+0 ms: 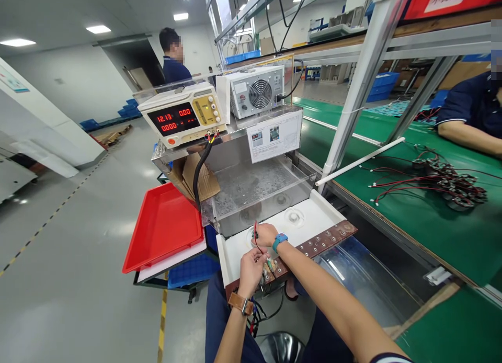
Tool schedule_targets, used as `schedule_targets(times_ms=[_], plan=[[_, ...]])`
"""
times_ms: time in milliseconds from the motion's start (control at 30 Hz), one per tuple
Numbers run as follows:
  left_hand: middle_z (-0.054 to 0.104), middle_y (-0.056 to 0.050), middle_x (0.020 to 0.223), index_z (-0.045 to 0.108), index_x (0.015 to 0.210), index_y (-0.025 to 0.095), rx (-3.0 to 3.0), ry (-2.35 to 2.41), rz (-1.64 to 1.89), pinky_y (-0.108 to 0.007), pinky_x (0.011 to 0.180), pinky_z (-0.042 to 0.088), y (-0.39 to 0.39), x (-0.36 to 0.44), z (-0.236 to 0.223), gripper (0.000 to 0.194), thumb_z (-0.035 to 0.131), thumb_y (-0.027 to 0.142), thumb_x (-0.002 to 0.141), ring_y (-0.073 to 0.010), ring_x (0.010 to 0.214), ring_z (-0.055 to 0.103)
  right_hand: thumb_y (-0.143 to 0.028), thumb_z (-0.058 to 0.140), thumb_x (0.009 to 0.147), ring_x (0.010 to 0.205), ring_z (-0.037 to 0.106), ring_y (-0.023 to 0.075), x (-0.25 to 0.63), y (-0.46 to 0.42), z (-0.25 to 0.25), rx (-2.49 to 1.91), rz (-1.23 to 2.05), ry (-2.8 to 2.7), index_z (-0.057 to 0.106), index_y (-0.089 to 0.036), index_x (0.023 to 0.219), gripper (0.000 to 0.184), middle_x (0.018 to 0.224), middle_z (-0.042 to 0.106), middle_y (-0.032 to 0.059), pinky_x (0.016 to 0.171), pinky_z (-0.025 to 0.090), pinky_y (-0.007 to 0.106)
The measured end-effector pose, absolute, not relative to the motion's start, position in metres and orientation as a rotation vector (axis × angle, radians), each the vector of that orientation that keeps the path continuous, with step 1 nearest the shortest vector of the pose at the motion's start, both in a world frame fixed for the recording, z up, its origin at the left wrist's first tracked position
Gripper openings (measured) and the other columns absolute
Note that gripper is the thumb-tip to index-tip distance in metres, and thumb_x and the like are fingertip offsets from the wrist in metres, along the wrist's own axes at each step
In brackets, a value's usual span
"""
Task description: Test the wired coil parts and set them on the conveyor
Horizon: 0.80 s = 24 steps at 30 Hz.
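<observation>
Over the left end of a white fixture tray (314, 208), my right hand (267, 235), with a blue wristband, is closed around a small dark part (255, 236), mostly hidden by the fingers. A thin red wire (256, 228) loops up from there and runs down toward my left hand (251, 271). That hand, wearing a brown watch strap, pinches the wire's lower end at the tray's front edge. Just beside its fingertips, a green-tipped lead (270, 263) lies on the brown terminal strip (325, 240). A round white seat (294, 217) sits in the tray to the right.
Behind the tray stand a power supply (180, 117) with red digits and a grey fan-cooled unit (257, 93). A red tray (167, 222) is at left. On the green bench (392, 237), several wired round parts (451, 182) lie heaped near a co-worker's arm (468, 135). A white post (353, 96) rises between.
</observation>
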<state>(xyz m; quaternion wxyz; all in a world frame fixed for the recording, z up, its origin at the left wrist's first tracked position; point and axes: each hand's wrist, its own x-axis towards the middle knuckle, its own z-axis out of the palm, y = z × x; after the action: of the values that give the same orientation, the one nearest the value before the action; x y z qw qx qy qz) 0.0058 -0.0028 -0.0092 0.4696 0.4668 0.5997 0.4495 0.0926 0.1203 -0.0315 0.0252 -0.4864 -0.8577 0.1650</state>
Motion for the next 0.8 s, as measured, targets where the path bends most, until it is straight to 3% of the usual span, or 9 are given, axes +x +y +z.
schedule_targets(times_ms=[267,800], plan=[[0.071,-0.005,0.069,0.067,0.078,0.014,1.109,1.465,1.113,-0.028,0.067,0.048,-0.0032,0.0077,-0.0033,0.022,0.070,0.034,0.068,-0.0190,0.068,0.064,-0.038,0.059,0.076,0.093,0.068,0.0278,0.0921,0.1205,-0.0325,-1.496,0.509,-2.638,0.061,-0.015,0.109,0.040,0.097,0.073,0.0129,0.073,0.045,0.030],[0.069,-0.005,0.064,0.066,0.072,0.015,1.077,1.489,1.165,-0.029,0.065,0.046,-0.0045,0.0076,-0.0037,0.018,0.066,0.030,0.063,-0.0209,0.066,0.064,-0.033,0.058,0.074,0.091,0.069,0.0286,0.0873,0.1157,-0.0342,-1.457,0.525,-2.569,0.063,-0.016,0.105,0.036,0.095,0.074,0.0128,0.072,0.044,0.030]])
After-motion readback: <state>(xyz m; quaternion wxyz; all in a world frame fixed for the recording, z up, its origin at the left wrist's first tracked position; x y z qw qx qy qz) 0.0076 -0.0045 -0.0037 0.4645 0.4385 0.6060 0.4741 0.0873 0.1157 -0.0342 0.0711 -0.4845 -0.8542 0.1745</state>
